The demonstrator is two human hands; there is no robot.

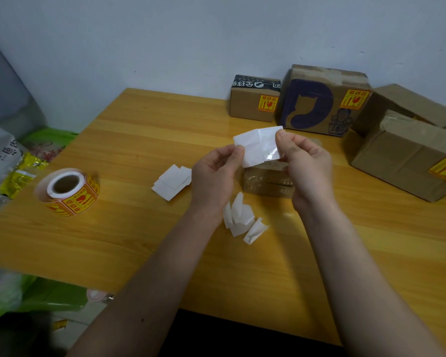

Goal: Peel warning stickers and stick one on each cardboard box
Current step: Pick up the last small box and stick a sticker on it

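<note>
A roll of yellow-and-red warning stickers (68, 193) lies on its side at the left of the table, white core hole facing up and outward, blurred at its edges. A white sticker piece (259, 146), seen from its blank side, is held up over the middle of the table. Directly beneath it sits a small tape-wrapped cardboard box (267, 180). At the far right, a small box with a black top (254, 103) and a taller box printed with a dark blue cat shape (319, 101) stand side by side, each bearing a yellow sticker. Further right, a large box (402, 161) shows a sticker on its near right side, with another box (407, 105) behind it.
</note>
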